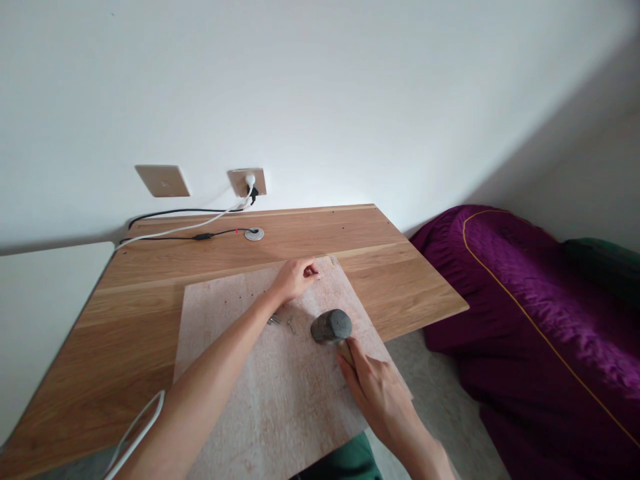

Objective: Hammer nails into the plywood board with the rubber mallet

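Observation:
A pale wooden board (280, 393) lies on the oak desk (150, 313). My left hand (295, 277) reaches to the board's far edge with its fingers pinched together, probably on a small nail that is too small to make out. My right hand (373, 383) is wrapped round the wooden handle of a hammer (331, 327), whose grey head hovers just above the board's middle. A few loose nails (281, 322) lie on the board between my two hands.
Black and white cables (185, 230) run along the desk's back edge to a wall socket (247, 181). A round cable grommet (254, 234) sits near them. A white cord (137, 430) loops at the desk's near left. A purple bed cover (540, 327) is on the right.

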The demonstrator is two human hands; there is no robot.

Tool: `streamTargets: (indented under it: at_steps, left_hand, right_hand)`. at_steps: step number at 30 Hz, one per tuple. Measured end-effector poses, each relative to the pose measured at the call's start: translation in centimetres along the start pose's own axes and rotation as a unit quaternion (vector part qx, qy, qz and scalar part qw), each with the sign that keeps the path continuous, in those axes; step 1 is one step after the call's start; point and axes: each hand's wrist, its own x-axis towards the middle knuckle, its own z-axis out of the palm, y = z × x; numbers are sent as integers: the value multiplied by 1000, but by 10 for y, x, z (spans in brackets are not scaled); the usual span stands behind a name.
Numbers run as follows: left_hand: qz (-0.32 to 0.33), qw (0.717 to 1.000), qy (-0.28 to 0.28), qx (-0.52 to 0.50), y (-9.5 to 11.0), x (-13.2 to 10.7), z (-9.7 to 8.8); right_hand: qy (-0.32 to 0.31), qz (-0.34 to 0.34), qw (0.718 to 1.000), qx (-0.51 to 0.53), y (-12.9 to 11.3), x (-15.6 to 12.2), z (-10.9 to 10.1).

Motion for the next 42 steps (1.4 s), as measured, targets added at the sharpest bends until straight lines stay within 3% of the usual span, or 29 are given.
streamTargets:
  at_steps: [5, 33, 42]
  left_hand:
    - [7, 1000, -2, 6, 0, 0, 0]
    - [31, 999, -23, 15, 0, -2, -1]
    - [56, 998, -23, 12, 0, -1, -1]
  right_hand:
    - [22, -16, 1000, -11, 1, -1, 3]
    - [-10, 8, 1000, 6, 1, 0, 2]
    - [16, -7, 1000, -1, -1, 1, 1]
